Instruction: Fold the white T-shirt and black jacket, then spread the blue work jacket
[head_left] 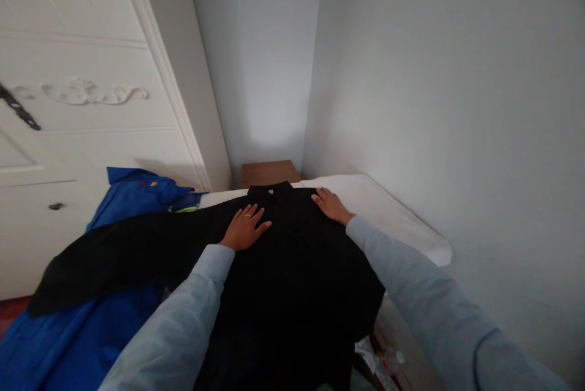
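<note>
Pale walls (439,86) meet behind a white wardrobe (114,44) at left. The black shirt (283,281) lies spread over the white pad (393,202), collar pointing away from the person, one sleeve stretched left across the blue clothing (137,196). A brown tabletop (267,172) shows beyond the collar. Both hands are open, palms down: the left hand (244,228) on the chest, the right hand (333,205) on the shoulder. A ring (248,215) circles one left finger.
</note>
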Available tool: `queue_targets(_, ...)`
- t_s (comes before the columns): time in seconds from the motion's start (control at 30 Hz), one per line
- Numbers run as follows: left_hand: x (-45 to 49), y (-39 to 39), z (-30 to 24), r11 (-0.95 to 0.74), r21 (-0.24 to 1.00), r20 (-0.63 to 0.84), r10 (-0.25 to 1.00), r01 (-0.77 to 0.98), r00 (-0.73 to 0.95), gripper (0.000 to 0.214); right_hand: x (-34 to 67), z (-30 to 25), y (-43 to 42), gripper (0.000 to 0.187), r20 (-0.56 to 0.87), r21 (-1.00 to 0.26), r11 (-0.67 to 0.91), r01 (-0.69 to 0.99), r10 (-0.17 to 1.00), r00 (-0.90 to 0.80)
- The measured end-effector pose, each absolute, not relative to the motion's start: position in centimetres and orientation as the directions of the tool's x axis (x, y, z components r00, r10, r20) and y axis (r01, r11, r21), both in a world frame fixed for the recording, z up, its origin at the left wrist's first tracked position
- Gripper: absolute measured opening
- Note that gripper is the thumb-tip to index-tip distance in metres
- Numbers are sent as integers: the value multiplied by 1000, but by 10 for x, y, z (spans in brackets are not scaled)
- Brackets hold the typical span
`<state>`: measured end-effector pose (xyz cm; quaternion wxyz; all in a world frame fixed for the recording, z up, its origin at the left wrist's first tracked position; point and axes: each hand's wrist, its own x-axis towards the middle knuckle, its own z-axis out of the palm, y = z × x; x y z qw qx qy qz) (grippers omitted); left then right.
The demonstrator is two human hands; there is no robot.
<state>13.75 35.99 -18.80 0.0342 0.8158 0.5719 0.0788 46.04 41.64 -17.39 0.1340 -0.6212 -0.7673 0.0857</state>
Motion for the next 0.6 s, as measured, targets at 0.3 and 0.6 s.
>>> queue_targets(0.3, 139, 358, -185, -343, 135, 80, 939, 930, 335, 74, 529, -141, 340, 52, 204, -564, 302, 769, 953, -225)
queue_targets(0.6, 140, 360, -183, -328, 142, 70, 945, 934, 321, 71, 584, -134, 240, 49, 131, -622, 376, 687, 915, -382)
